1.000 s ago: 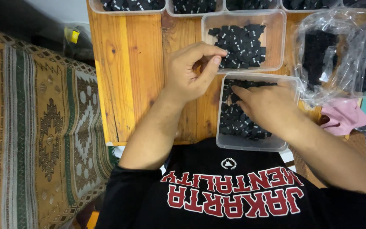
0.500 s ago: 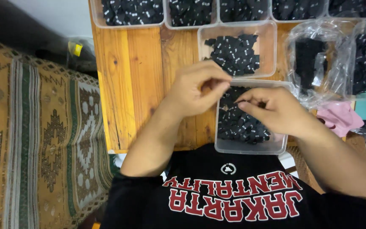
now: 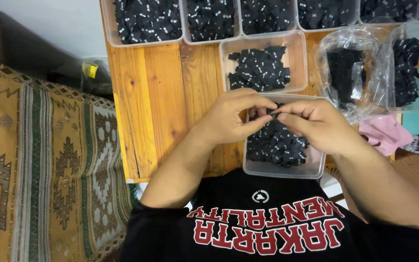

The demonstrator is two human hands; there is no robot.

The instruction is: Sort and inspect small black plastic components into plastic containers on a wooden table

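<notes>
My left hand (image 3: 233, 119) and my right hand (image 3: 316, 123) meet over a clear plastic tub (image 3: 282, 170) full of small black fabric labels (image 3: 277, 145). Fingertips of both hands pinch one small black label (image 3: 272, 114) between them, just above the tub. A second clear tub (image 3: 300, 58) of the same black labels stands right behind it on the wooden table (image 3: 156, 106).
A row of several clear tubs (image 3: 146, 41) with black labels lines the table's far edge. Clear plastic bags (image 3: 360, 73) holding black pieces lie to the right, with a pink cloth (image 3: 384, 133) below them. A patterned woven rug (image 3: 40, 179) covers the floor at left.
My right hand came up out of the tub and met my left hand. Both now pinch one label together. The view has shifted slightly downward.
</notes>
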